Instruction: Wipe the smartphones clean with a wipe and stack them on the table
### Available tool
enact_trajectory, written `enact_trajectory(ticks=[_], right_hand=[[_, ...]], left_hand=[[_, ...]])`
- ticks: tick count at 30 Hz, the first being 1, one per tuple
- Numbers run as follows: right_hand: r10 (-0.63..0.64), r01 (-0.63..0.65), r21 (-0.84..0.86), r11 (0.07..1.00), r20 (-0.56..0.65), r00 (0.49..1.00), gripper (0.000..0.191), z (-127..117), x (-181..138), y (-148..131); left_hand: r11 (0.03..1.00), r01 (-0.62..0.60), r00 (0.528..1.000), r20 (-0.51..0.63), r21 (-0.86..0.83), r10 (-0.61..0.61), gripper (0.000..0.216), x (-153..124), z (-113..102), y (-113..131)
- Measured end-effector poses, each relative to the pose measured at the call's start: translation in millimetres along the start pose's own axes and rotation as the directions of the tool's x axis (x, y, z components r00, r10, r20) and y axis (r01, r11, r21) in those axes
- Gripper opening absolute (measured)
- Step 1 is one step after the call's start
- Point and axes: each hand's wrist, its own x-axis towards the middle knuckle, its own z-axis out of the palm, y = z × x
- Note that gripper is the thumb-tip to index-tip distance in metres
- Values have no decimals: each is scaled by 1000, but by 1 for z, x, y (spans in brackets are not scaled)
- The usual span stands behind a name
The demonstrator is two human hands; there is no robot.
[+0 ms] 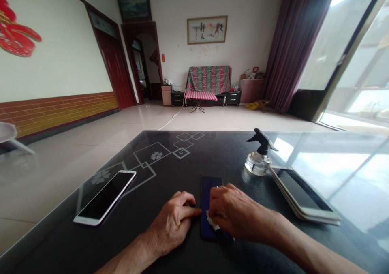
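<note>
A dark blue phone (210, 189) lies face up on the black glass table (170, 172) right in front of me. My left hand (173, 221) rests curled on the table, its forefinger pressed against the phone's left edge. My right hand (234, 213) lies over the phone's near half, fingers pinched on a small white cloth (212, 222) that touches the screen. A white phone (105, 197) lies face up to the left.
A small clear spray bottle (259, 154) with a black trigger stands at the right. Beside it is a stack of phones (304, 195). Beyond the table lie a tiled floor, a covered sofa, a small stool and a large window on the right.
</note>
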Motion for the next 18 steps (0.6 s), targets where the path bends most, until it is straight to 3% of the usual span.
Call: enact_trajectory(ticks=[6,13,18], right_hand=[[6,-7,-5,1000,-121,993,17,11,7,18],[111,-162,-126,979,-338,934,24,31,24,38],[121,-172,-128,977,-334,935,23,27,22,42]], left_hand=[[1000,1,1000,5,-1,-1,46,1,-1,1],[1000,-4,1000,-16,8,4,46,1,1,2],[1000,-9,1000,-24,19,10,45,1,1,1]])
